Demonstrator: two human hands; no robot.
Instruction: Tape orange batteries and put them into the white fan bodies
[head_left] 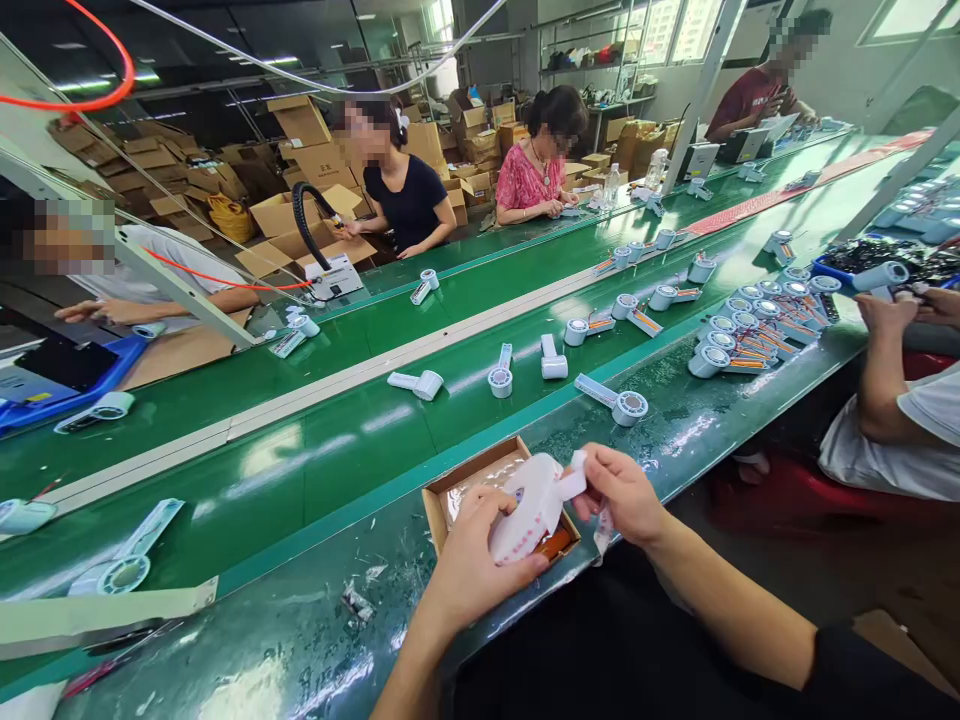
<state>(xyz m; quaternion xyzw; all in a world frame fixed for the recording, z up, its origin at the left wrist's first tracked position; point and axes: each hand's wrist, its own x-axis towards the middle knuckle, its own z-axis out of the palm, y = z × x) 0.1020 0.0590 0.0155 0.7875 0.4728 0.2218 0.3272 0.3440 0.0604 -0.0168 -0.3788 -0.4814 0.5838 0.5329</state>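
Note:
A roll of white tape (536,495) with pink printing on its edge rests in my left hand (480,545), fingers wrapped round its side. My right hand (619,490) pinches the loose white end (574,480) of the tape, and a thin strip hangs below those fingers. Beneath the roll lies a small cardboard box (435,515) with clear plastic and an orange-brown item inside. Just beyond the box, a pale blue handheld fan part (628,407) sits on the bench edge.
Several fan housings, including one (500,375), lie on the green conveyor (322,450). A dense cluster of fan parts (750,325) stands on the right. At far right, a co-worker's hands (892,310) hold a part. Other people sit across the belt.

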